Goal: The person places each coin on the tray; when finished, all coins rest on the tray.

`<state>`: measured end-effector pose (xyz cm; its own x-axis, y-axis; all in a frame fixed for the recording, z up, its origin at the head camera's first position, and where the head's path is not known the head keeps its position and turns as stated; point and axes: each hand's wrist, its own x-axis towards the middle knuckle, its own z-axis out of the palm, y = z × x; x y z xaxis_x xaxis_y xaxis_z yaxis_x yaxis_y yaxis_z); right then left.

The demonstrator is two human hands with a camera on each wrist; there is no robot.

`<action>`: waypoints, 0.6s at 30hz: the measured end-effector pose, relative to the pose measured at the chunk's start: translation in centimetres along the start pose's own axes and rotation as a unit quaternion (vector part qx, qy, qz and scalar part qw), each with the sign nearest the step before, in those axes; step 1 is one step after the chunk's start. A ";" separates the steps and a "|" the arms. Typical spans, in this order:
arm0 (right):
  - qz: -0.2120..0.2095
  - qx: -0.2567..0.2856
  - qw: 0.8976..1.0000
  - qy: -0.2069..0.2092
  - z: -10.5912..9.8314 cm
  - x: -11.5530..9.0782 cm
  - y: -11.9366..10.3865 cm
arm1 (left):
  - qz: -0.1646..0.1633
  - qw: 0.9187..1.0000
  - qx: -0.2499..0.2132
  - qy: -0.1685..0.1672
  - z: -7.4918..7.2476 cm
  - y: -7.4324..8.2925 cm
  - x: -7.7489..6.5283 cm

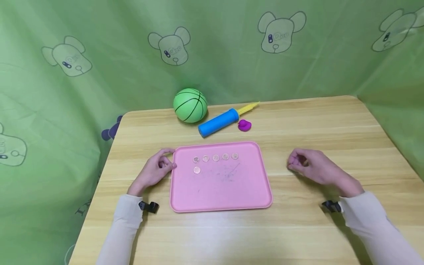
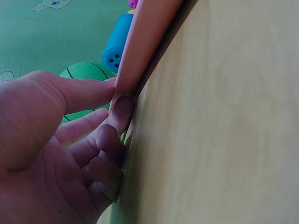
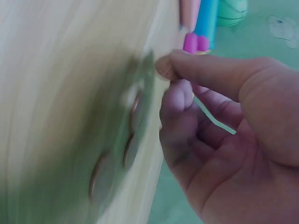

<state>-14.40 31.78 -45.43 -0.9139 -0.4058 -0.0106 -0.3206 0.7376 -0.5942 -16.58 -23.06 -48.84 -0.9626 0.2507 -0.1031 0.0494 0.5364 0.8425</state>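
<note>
A pink tray (image 1: 218, 191) lies on the table with a row of several coins (image 1: 216, 158) near its far edge and a single coin (image 1: 197, 170) below the row's left end. At the tray's left side my left hand (image 1: 155, 169) pinches the rim between thumb (image 2: 88, 95) and fingers. My right hand (image 1: 313, 165) is to the right of the tray, above the tabletop. Between its thumb and forefinger it pinches a coin (image 3: 166, 67), seen in the right wrist view. Three more coins (image 3: 102, 177) lie on the wood beneath that hand, hidden from the head view.
Behind the tray are a green ball (image 1: 190, 105), a blue hand pump (image 1: 218, 123) with a yellow nozzle, and a small purple object (image 1: 244, 125). A green printed curtain (image 1: 225, 66) hangs around the wooden table (image 1: 232, 235).
</note>
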 end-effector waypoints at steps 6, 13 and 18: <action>-0.034 0.076 0.996 0.024 1.4 1.4 -2.8 | 0.005 1.000 0.003 0.000 0.0 0.2 0.1; -0.026 0.130 0.991 -0.021 4.0 4.0 -6.9 | -0.002 1.000 0.001 -0.003 0.1 0.0 -0.1; -0.035 0.139 0.988 -0.055 5.9 6.2 -9.1 | 0.003 1.000 0.007 0.001 0.1 0.1 0.1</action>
<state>-15.69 19.35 -44.81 -0.8544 -0.5181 -0.0407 -0.2869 0.5355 -0.7943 -16.63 -22.93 -48.78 -0.9625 0.2529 -0.0976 0.0587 0.5458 0.8358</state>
